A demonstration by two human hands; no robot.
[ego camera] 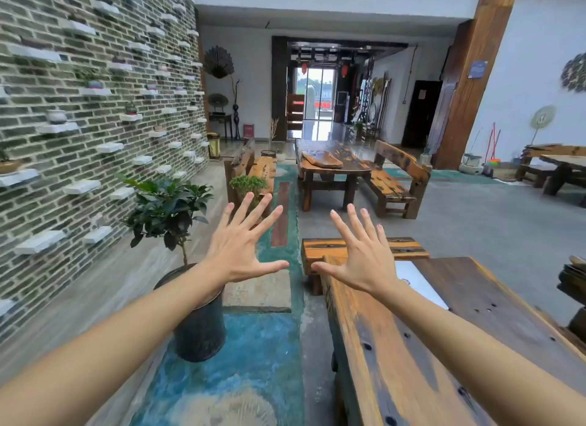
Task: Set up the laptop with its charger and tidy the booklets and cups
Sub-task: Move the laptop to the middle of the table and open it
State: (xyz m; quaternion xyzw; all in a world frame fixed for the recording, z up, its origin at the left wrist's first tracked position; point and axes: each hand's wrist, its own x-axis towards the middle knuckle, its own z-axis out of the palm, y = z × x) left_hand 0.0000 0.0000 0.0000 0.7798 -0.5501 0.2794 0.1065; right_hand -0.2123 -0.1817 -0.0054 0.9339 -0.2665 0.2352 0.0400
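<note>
laptop (418, 283) white, flat on table (475, 298)

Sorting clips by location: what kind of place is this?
Probably a rustic teahouse or showroom hall: heavy reclaimed-wood tables and benches, a grey brick wall of small potted plants on ledges, red lanterns by the glass entrance.

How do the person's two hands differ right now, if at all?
The left hand hangs over the floor and the potted plant; the right hand hangs over the near end of the wooden table. The left hand leans its fingers rightward, the right hand leftward. Both are open, fingers spread, backs toward the camera, holding nothing.
</note>
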